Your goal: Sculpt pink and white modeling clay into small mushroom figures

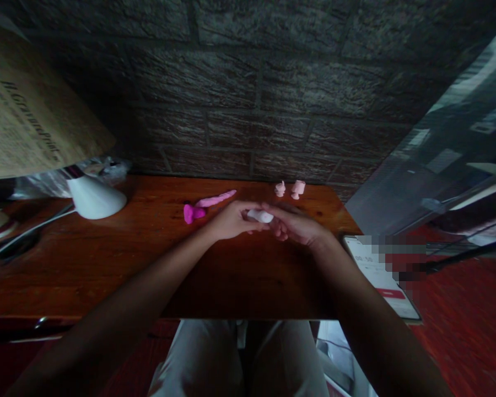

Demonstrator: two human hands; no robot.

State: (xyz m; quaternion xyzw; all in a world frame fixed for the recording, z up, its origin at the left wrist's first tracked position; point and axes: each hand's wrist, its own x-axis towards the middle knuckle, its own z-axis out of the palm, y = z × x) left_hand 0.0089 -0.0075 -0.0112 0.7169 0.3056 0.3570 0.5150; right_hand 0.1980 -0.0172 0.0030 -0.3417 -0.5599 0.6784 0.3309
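Note:
A smooth white lump of what looks like modelling clay (261, 216) sits between my two hands, over the middle of the wooden table. My left hand (233, 220) pinches its left side with the thumb in front and the fingers behind. From the other side my right hand (295, 225) closes on it, fingers curled; part of the lump is covered. Left of my hands lie a magenta piece (194, 214) with a wide end and a lighter pink twisted roll (217, 199) touching it. Behind my right hand stand two small pale pink shaped pieces, one rounded (280, 189), one cup-like (298, 189).
A lamp with a white cone base (97, 198) and printed paper-like shade (37, 118) stands at the left, its cord across the table (86, 264). Clear plastic wrapping (43, 187) lies behind it. A tablet or phone (380, 275) rests at the right edge. A brick-patterned wall (252, 110) closes the back.

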